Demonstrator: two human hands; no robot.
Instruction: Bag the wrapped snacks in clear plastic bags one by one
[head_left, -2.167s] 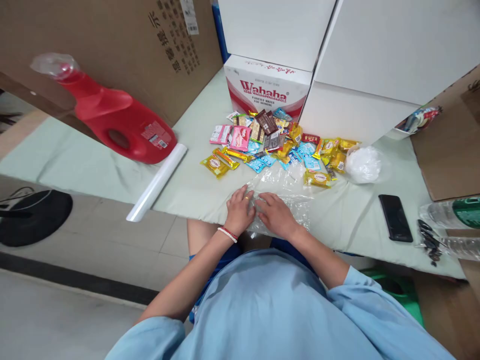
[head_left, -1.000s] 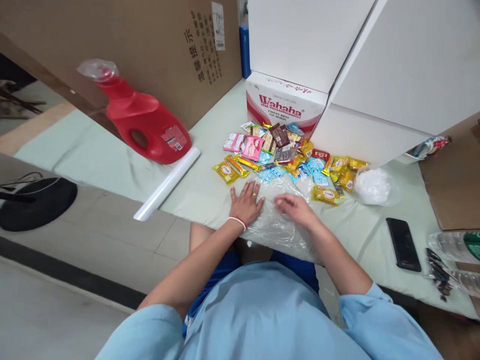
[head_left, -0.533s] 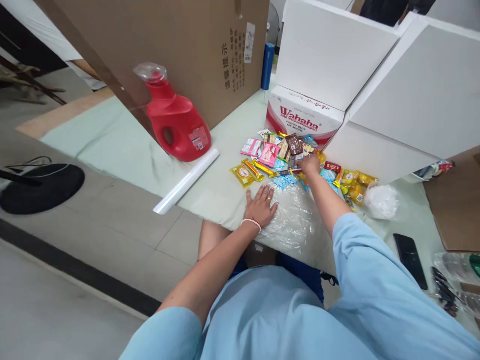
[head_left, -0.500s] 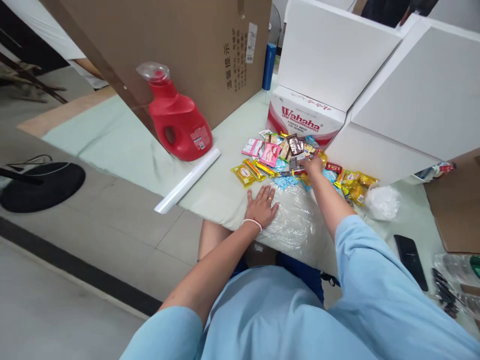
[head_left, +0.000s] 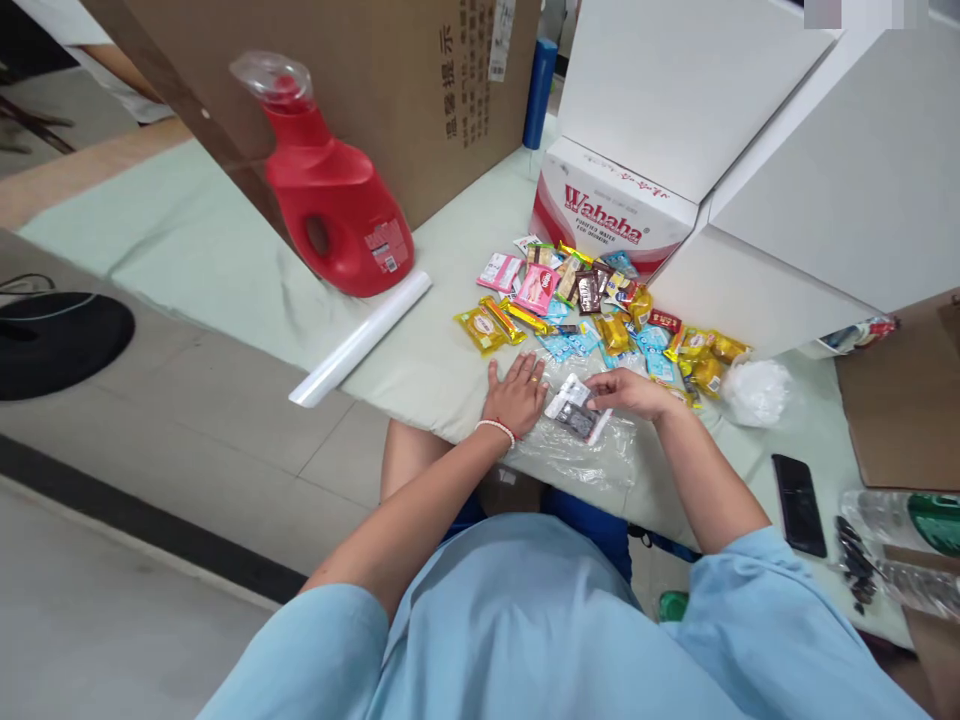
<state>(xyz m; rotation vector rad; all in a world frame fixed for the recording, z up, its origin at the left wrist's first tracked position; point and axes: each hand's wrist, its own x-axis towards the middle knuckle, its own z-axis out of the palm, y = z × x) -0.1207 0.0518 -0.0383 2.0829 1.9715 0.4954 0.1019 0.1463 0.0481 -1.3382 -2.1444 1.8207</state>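
Observation:
My left hand (head_left: 516, 392) lies flat with spread fingers on the left edge of a clear plastic bag (head_left: 592, 450) at the table's near edge. My right hand (head_left: 628, 391) is closed on a small grey-and-white snack packet (head_left: 576, 409), holding it over the bag. Just beyond the hands lies a heap of several wrapped snacks (head_left: 600, 310) in yellow, blue, pink and brown wrappers.
A red detergent bottle (head_left: 330, 195) and a white roll (head_left: 364, 336) lie to the left. A Wahaha carton (head_left: 611, 205) and white boxes (head_left: 787, 150) stand behind the snacks. A crumpled white bag (head_left: 756, 390), a black phone (head_left: 799, 490) and plastic bottles (head_left: 900, 510) lie right.
My right hand reached into the snack heap, took a grey-and-white packet and drew it back over the plastic bag. My left hand stayed flat on the bag.

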